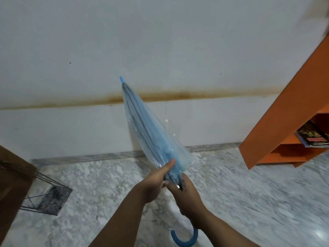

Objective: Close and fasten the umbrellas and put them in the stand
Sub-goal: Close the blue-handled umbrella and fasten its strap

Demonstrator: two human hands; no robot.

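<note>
The translucent pale-blue plastic umbrella is collapsed but loose, held out over the floor with its blue tip angled up toward the white wall. The left hand is closed round the gathered lower edge of the canopy, thumb laid along the folds; the right hand is clenched on the shaft just below, above the curved blue crook handle. No fastening strap is visible, so it may be hidden under the fingers. Judgement: the step in hand is gathering and fastening. To do it well, the right hand should hold the shaft steady while the left twists the plastic one way, smoothing the bulging pleats flat before closing any strap; the film looks slippery and likely to spring open if released early. The black wire-frame umbrella stand sits on the grey marbled floor at lower left, well apart from the umbrella, just beside a brown wooden panel. An orange shelf unit juts in at right, holding magazines. Open floor lies between; a swing leftward looks clear, though the stand's thin rim could snag the tip.
</note>
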